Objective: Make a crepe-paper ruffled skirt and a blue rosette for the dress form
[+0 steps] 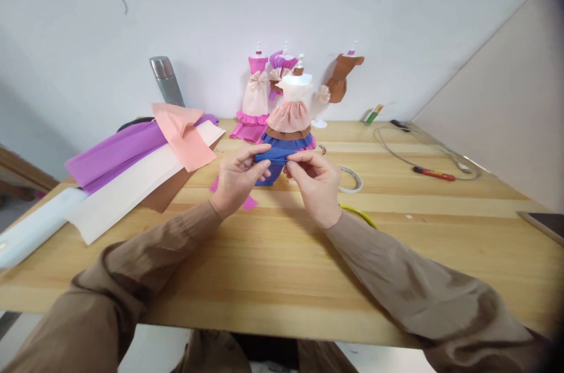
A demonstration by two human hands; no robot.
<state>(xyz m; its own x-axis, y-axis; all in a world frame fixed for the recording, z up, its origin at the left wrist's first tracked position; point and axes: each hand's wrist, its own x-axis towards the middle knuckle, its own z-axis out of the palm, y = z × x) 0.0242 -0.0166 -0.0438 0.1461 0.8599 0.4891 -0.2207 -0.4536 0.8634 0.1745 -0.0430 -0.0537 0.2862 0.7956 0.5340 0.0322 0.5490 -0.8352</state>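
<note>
Between my two hands, a piece of blue crepe paper is stretched above the table. My left hand pinches its left end, and my right hand pinches the right end. Just behind stands a small dress form with a white top, a peach ruffle and brown, blue and pink layers below. More blue material shows under the strip; I cannot tell whether it joins the strip. Pink scraps lie by my left wrist. A roll of tape and yellow-handled scissors, partly hidden, lie beside my right hand.
Purple, white, peach and brown paper sheets spread over the left of the table. A steel flask stands behind them. Other dressed forms line the wall. A red-handled tool and a grey cable lie at right.
</note>
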